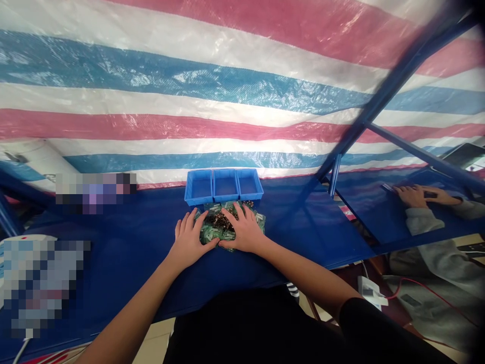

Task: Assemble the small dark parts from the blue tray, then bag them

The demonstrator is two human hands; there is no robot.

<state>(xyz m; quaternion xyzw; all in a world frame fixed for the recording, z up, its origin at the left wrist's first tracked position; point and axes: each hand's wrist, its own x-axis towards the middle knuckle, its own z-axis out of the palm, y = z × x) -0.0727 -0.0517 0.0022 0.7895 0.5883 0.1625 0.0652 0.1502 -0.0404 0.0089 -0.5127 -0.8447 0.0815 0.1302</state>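
A pile of green pieces (212,233) with copper-coloured small parts (220,220) on top lies on the blue table (132,258). Around its left side rests my left hand (189,240), fingers spread, touching the edge of the pile. My right hand (245,231) lies over the right part of the pile with its fingers apart, hiding some of it. Both thumbs nearly meet at the near edge. Just beyond the pile stand three joined blue trays (226,188); no contents can be made out in them.
Blurred-out items lie at the left, beside a white device (34,237). A blue metal frame (352,131) rises on the right. Past it, a person's hands (417,195) work at another blue table (379,202). A striped sheet (189,116) hangs behind.
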